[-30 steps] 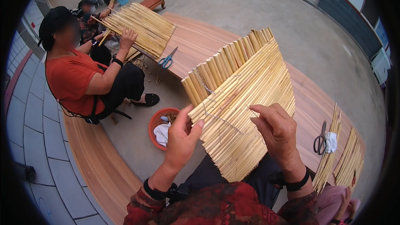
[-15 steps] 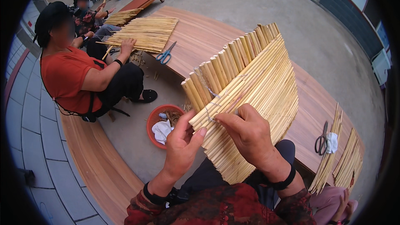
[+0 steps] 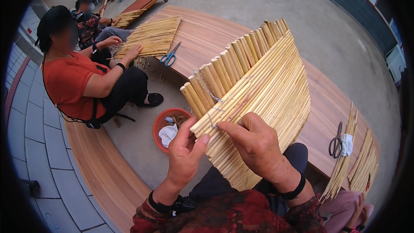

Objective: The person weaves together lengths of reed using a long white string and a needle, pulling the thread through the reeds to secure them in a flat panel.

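Inward, hands (image 3: 185,153) angled (close together), on mat (image 3: 280,86)

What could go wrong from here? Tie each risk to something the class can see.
The thin cord by the right hand might slip and go slack.
If the left hand lost its grip on the corner of the stick mat, that edge could shift out of line.
The blue-handled scissors lie near the table's edge and might get knocked off.
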Motion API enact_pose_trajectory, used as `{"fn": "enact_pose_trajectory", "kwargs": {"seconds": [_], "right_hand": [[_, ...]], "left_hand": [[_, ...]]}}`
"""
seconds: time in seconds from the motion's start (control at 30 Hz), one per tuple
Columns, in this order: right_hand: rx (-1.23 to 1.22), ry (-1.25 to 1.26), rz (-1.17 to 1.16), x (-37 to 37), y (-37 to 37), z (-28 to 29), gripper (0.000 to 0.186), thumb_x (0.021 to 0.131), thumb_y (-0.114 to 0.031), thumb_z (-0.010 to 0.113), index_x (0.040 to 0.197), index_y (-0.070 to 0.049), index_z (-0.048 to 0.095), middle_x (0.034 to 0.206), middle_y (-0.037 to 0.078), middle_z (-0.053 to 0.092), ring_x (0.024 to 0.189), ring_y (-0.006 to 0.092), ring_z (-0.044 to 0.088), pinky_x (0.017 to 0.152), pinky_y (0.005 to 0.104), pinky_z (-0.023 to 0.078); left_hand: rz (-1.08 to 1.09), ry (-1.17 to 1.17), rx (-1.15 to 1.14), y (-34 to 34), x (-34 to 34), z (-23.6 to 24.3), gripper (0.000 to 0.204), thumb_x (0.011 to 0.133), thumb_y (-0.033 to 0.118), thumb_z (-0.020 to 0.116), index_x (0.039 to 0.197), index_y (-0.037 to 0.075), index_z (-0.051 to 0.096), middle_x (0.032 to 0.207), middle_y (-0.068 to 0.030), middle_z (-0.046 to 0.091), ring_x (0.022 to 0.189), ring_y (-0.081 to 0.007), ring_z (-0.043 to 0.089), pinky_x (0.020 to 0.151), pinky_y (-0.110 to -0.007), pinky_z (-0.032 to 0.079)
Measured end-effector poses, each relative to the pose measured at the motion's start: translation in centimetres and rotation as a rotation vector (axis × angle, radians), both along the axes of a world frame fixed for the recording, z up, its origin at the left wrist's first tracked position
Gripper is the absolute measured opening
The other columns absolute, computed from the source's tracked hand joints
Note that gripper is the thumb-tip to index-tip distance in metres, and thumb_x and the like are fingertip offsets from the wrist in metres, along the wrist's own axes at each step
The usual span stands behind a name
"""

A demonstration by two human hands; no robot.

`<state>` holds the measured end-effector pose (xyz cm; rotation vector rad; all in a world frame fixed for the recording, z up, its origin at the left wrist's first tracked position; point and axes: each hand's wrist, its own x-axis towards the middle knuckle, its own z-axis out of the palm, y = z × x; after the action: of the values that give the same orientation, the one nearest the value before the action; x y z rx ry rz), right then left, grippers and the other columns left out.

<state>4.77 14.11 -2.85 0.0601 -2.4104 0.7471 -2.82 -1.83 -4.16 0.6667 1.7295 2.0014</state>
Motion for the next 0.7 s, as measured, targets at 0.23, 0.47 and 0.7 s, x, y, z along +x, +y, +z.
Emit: {"fn": "enact_pose_trajectory", "kwargs": {"seconds": [0.23,0.47,0.7], "right_hand": [[0.024,-0.017,0.001,0.1,0.1,0.4,0.034,0.067,-0.004,0.062,0.1,-0.011,0.065,0.073,0.004,0.046,0.067,0.0197,0.054,0.052,0.0305,0.048],[-0.007,-0.008,0.033,-0.2,0.7,0.2,0.032,0.066,-0.005,0.064,0.097,-0.014,0.066,0.072,0.003,0.047,0.066,0.0192,0.055,0.053,0.03,0.048],[-0.122,0.014,0.081,-0.5,1.0,-0.6,0.031,0.068,-0.004,0.066,0.097,-0.014,0.066,0.072,0.004,0.049,0.066,0.0203,0.056,0.053,0.0319,0.048]], "left_hand": [[0.001,0.014,0.016,0.1,0.1,0.1,0.046,0.091,0.006,0.053,0.131,-0.006,0.036,0.121,-0.011,0.051,0.111,-0.016,0.05,0.096,-0.029,0.039],[-0.016,0.025,0.015,-0.1,0.0,0.1,0.046,0.091,0.007,0.054,0.131,-0.006,0.035,0.121,-0.0107,0.051,0.111,-0.0159,0.05,0.096,-0.029,0.039],[0.109,0.122,-0.026,0.2,0.6,0.0,0.049,0.087,0.008,0.059,0.129,-0.005,0.037,0.122,-0.0124,0.048,0.111,-0.0192,0.05,0.096,-0.031,0.039]]}}
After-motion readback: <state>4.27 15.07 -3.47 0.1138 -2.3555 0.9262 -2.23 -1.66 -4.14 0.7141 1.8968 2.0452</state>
